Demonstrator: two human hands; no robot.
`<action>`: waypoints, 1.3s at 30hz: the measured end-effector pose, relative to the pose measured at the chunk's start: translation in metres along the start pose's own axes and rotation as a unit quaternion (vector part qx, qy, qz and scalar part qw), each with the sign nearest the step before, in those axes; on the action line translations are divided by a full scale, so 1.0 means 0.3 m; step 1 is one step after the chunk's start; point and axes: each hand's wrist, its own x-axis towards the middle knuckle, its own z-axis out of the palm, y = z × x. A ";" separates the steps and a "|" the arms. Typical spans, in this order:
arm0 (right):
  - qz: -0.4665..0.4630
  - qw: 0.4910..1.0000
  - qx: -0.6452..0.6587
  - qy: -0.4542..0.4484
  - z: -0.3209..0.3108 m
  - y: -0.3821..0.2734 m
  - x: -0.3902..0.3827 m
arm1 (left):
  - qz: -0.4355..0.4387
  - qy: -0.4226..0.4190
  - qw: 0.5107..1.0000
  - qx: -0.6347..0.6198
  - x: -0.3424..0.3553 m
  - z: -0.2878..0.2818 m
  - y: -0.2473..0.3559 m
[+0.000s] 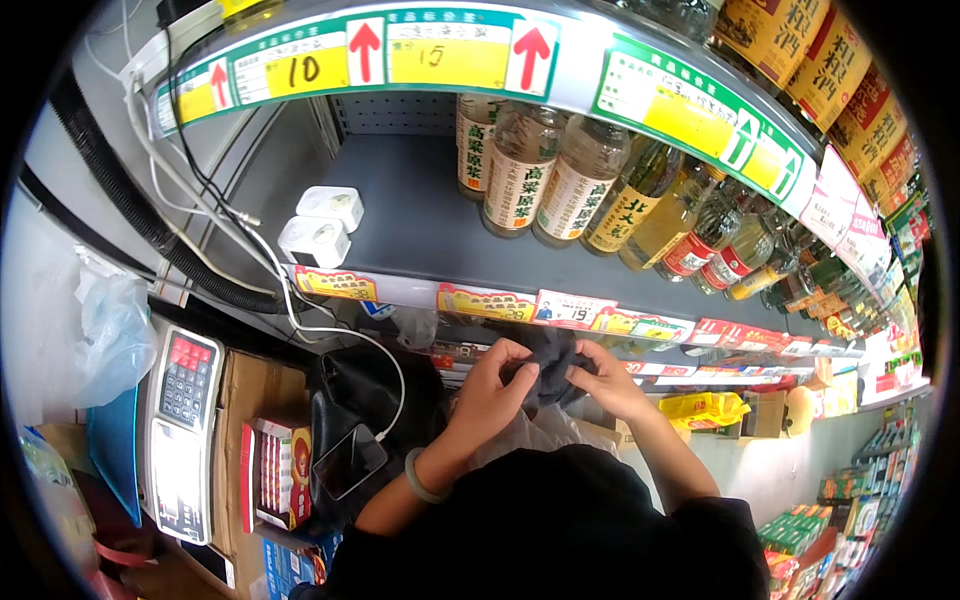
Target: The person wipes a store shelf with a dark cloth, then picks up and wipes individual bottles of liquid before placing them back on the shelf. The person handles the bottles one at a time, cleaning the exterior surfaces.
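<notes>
Both of my hands are raised in front of a shop shelf and grip one dark, crumpled piece of cloth or bag (548, 362). My left hand (495, 388), with a pale green bangle on its wrist, pinches its left side. My right hand (602, 378) holds its right side. A thin clear plastic bag (540, 432) hangs just under the hands. What the dark thing is exactly cannot be told.
Clear bottles of pale liquid (520, 170) stand in a row on the grey shelf (410, 220), with two white plug adapters (318, 238) at its left. Below left are a black bag with a phone (350, 460), a weighing scale (182, 430), cardboard boxes (262, 380) and small red packs (280, 470).
</notes>
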 end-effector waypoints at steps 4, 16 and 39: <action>0.004 1.000 0.009 0.003 -0.042 0.067 -0.054 | 0.033 -0.020 0.999 0.022 -0.003 0.024 -0.042; 0.035 0.958 -0.100 0.266 -0.056 0.297 -0.135 | 0.083 -0.049 0.978 0.185 -0.075 0.138 -0.045; 0.087 0.873 0.480 0.012 -0.337 0.177 -0.297 | -0.091 -0.246 0.963 0.066 0.032 0.415 -0.189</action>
